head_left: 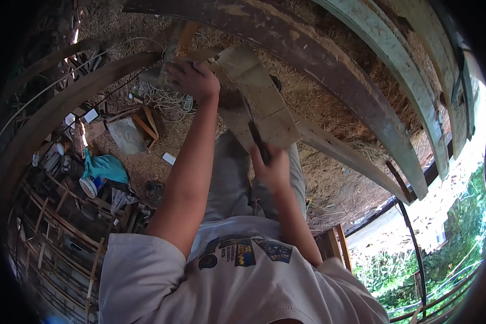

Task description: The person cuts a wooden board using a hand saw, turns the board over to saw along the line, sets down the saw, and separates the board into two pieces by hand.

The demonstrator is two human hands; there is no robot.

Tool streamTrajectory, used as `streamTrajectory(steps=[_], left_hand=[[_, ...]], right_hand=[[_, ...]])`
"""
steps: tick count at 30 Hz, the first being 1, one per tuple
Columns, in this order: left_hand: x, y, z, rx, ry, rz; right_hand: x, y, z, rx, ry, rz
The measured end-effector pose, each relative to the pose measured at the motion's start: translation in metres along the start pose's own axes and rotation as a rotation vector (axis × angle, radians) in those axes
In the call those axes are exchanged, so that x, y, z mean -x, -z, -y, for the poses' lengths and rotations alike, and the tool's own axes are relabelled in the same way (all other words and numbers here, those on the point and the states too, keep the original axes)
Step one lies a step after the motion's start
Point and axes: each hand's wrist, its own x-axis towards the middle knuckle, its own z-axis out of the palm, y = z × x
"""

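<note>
While shavings litter the ground, right grip clasps a tool, left grip unclear.

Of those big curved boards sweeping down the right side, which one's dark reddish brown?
The innermost broad curved board, mostly reddish brown with a greyish lower end; the curved boards outside it are paler, greenish grey.

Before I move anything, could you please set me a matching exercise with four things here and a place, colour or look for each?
1. Tool
2. Shirt
3. Trousers
4. Crumpled cloth or bag

A. Grey
B. Teal
C. Gripped in the right hand
D. Pale with a dark print

Pairs: 1-C, 2-D, 3-A, 4-B
</note>
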Motion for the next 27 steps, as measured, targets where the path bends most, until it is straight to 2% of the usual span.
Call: streamTrajectory(steps=[3, 6, 8, 10, 12, 14, 17, 20, 22, 26, 27], left_hand=[[0.002, 0.000, 0.001, -0.002, -0.001, -0.014], [-0.004, -0.003, -0.004, 0.009, -0.023, -0.059], [0.004, -0.001, 0.002, 0.006, -0.031, -0.059], [0.002, -0.004, 0.003, 0.016, -0.019, -0.041], [0.005, -0.003, 0.009, 0.011, -0.027, -0.040], [-0.002, -0.005, 0.005, 0.013, -0.048, -0.055], [-0.001, -0.001, -0.002, 0.021, -0.007, -0.040], [0.001, 0.001, 0.000, 0.022, -0.028, -0.053], [0.000, 0.000, -0.001, 0.018, -0.022, -0.058], [-0.006, 0.002, -0.005, 0.047, -0.009, -0.039], [-0.005, 0.000, -0.004, 0.039, -0.019, -0.050]], right_hand=[[0.029, 0.029, 0.005, 0.072, -0.086, 0.091], [-0.013, 0.004, -0.010, 0.079, 0.012, 0.057], [-0.038, -0.024, -0.015, 0.180, -0.029, 0.044], [-0.044, -0.028, -0.010, 0.201, 0.062, -0.044], [-0.010, -0.008, -0.005, 0.155, 0.036, -0.032], [0.033, 0.020, -0.003, 0.074, -0.023, 0.086], [0.028, 0.038, 0.007, -0.042, -0.052, 0.122], [-0.036, -0.019, -0.011, 0.149, 0.048, -0.011], [-0.056, -0.031, -0.009, 0.218, 0.118, -0.076], [0.001, 0.006, -0.003, 0.094, -0.095, 0.075], [0.012, 0.017, -0.001, 0.089, -0.093, 0.076]])
